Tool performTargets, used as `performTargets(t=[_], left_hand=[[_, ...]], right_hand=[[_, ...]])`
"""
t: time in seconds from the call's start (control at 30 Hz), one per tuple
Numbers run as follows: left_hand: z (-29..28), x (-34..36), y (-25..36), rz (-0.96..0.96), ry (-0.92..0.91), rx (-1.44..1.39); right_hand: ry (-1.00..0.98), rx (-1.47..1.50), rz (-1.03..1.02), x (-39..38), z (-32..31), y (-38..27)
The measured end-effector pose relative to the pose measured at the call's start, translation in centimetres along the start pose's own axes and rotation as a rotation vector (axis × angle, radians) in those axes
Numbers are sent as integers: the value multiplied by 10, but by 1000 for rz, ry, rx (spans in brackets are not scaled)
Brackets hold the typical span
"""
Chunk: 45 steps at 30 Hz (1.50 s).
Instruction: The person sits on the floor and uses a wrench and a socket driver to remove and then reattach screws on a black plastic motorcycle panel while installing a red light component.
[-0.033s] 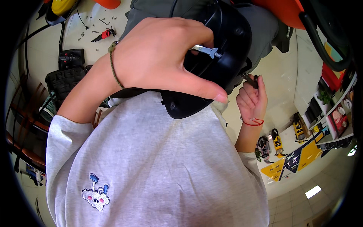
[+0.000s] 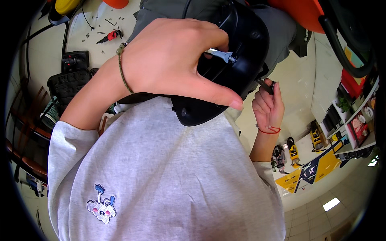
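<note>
A black curved plastic shell (image 2: 249, 36) lies across my lap, its hollow side with ribs and screw posts facing up. My left hand (image 2: 169, 60) reaches over it from the left, thumb stretched along the near part. Its fingers curl around a silver open-end wrench (image 2: 222, 55), whose jaw sits at a small fitting inside the shell. At the shell's right edge, my right hand (image 2: 267, 105) pinches a dark slim tool (image 2: 266, 86) between thumb and fingers. That tool's tip meets the edge and is hidden there; its exact kind is unclear.
On the floor at far left lie a red-and-black hex key set (image 2: 110, 37) and scattered small screws. Nearer is an open black tool case (image 2: 64, 86). An orange panel (image 2: 295, 14) and a black bar (image 2: 341, 48) stand at the far right. Shelves (image 2: 358, 132) line the right.
The view has shifted very slightly. The dark tool looks a little turned in my right fingers. My left hand and the wrench hold their place on the shell.
</note>
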<state>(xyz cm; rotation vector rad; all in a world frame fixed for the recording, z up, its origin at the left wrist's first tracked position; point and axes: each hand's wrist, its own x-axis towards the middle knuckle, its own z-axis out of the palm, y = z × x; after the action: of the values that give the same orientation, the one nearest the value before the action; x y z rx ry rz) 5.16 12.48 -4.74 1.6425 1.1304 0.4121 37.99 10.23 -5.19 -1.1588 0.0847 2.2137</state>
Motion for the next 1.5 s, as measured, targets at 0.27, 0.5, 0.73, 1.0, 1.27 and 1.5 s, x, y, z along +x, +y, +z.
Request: performTargets(t=[0.27,0.5,0.73,1.0,1.27,1.5], left_hand=[[7,3,-1,60,62,62],[18,-6,3,72,154,142],[23,-8,12,97,240,241],[19,-6,3,278,230,347],[11,-6,-8,353,216,399],[9,-6,-5,342,201,368]], right_hand=[[114,-319,-177,-9,10,-2],[214,-337,-171,1,0,-1],[256,-392,-224,1,2,-1],[152,-347,-212,-1,-1,-4],[111,-332,-176,1,-2,-4],[118,-328,-197,1,0,-3]])
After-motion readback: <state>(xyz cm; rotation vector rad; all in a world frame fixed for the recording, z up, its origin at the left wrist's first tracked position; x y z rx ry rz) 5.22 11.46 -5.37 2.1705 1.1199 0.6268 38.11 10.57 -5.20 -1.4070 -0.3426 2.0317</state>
